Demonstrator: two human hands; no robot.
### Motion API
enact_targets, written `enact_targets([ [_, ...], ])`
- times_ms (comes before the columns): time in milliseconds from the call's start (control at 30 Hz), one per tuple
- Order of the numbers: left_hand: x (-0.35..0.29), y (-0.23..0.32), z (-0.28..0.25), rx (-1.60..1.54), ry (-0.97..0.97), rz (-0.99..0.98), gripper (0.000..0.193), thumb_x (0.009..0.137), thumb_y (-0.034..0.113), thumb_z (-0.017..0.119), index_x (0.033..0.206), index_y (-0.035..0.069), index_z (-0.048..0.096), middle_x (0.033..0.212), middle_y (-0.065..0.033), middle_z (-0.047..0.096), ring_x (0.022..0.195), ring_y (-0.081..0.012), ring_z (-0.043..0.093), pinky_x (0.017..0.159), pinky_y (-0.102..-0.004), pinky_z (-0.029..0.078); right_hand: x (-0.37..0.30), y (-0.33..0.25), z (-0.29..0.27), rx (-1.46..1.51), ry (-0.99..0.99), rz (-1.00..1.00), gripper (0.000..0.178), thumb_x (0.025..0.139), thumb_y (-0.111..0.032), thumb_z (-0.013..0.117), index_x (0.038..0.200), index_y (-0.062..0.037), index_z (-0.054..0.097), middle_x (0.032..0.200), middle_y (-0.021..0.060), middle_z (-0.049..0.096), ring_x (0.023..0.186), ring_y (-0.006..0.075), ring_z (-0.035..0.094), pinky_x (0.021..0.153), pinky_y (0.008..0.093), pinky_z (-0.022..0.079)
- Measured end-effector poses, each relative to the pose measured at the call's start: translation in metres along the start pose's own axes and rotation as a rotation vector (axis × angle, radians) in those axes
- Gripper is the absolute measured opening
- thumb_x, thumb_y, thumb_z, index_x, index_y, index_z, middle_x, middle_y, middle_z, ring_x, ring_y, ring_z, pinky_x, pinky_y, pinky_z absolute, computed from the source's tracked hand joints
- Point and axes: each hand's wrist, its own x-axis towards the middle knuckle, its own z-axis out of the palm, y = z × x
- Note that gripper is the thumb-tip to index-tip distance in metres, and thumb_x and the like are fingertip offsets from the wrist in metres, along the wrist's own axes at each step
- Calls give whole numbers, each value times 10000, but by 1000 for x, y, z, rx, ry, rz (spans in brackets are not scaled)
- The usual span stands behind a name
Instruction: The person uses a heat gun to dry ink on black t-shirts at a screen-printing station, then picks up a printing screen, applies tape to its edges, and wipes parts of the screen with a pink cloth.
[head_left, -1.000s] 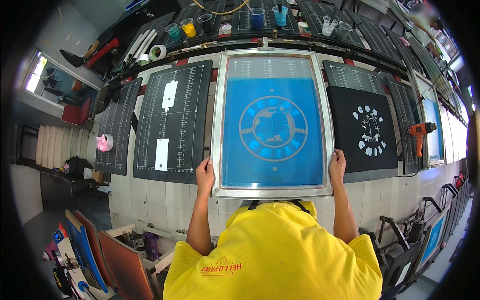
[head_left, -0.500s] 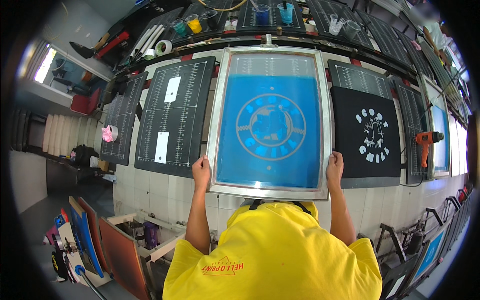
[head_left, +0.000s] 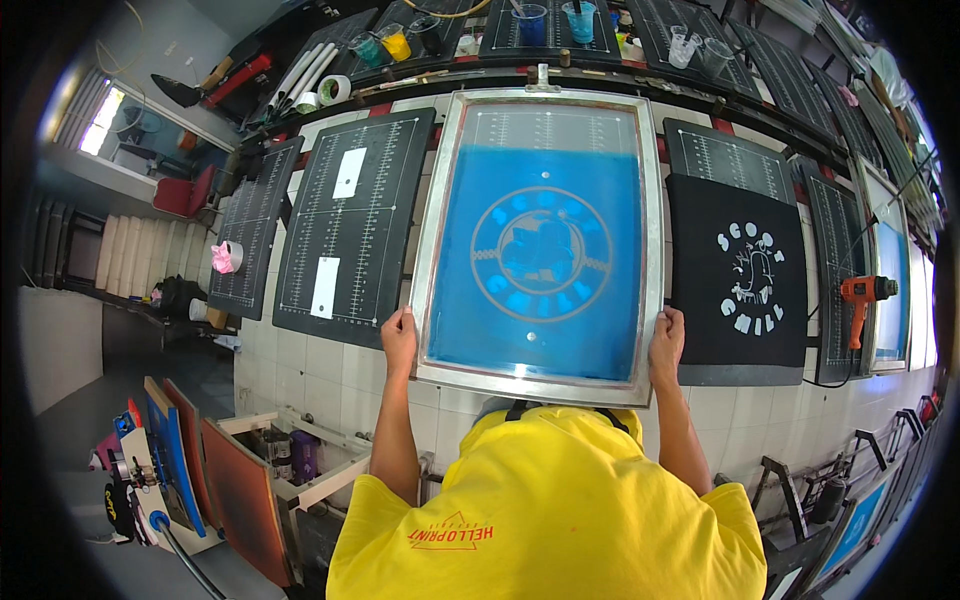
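Observation:
In front of me lies a silk screen [head_left: 430, 250], a metal frame with blue-coated mesh that carries a round emblem [head_left: 541, 254]. My left hand [head_left: 399, 340] grips the frame's left side near its close corner. Closed on the opposite side, at about the same height, is my right hand [head_left: 667, 343]. A metal clamp [head_left: 543, 78] meets the frame's far edge. Through the mesh, pale printed shapes show beneath the emblem; what lies under the screen is otherwise hidden. Just right of my right hand, a black cloth [head_left: 700, 330] with a white print covers a board.
To the left, a black ruled board [head_left: 385, 225] bears two white strips [head_left: 325, 288]. Pink tape [head_left: 226, 257] sits on another board. Cups of coloured ink [head_left: 530, 25] stand along the far side. An orange heat gun [head_left: 865, 292] is at the right, with its cable trailing nearby.
The screen's near end has shifted slightly left with both my hands on it, widening the gap to the black cloth. The whole view has also turned a little.

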Motion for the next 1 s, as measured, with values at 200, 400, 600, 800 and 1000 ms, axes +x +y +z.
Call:
enact_targets([
  [200,-1,0,2,56,33,67,369,1019,240,542,850,-83,598,628,-21,418,631,-107,365,558,-328,332,0,-1,-2,-12,-18,32,234,1006,-189,505,1153,-19,568,950,107,588,878,200,550,824,332,456],
  [400,1,-2,4,83,51,115,355,1011,251,547,948,-83,651,647,-60,519,635,-127,429,594,-327,394,3,1,-1,24,-10,4,225,1009,-183,506,1153,-22,570,973,112,607,887,205,564,831,336,460],
  [600,1,1,3,154,30,50,340,993,243,562,1070,-65,682,763,-159,661,678,-162,553,655,-329,473,9,12,2,38,-8,-43,226,1007,-172,517,1151,-6,571,989,114,620,899,200,580,834,334,467],
  [800,-3,9,2,92,168,128,302,986,202,563,1104,-36,707,972,-201,729,859,-256,707,742,-351,537,9,9,2,86,-12,10,241,1004,-160,511,1149,15,591,1009,102,625,929,176,570,855,323,462],
  [1000,-1,8,-6,-78,268,249,232,985,128,565,1070,-39,703,1046,-148,721,910,-220,701,748,-305,554,1,2,8,-1,112,-216,288,1014,-146,495,1213,27,610,1123,133,644,1037,214,589,955,338,451],
])
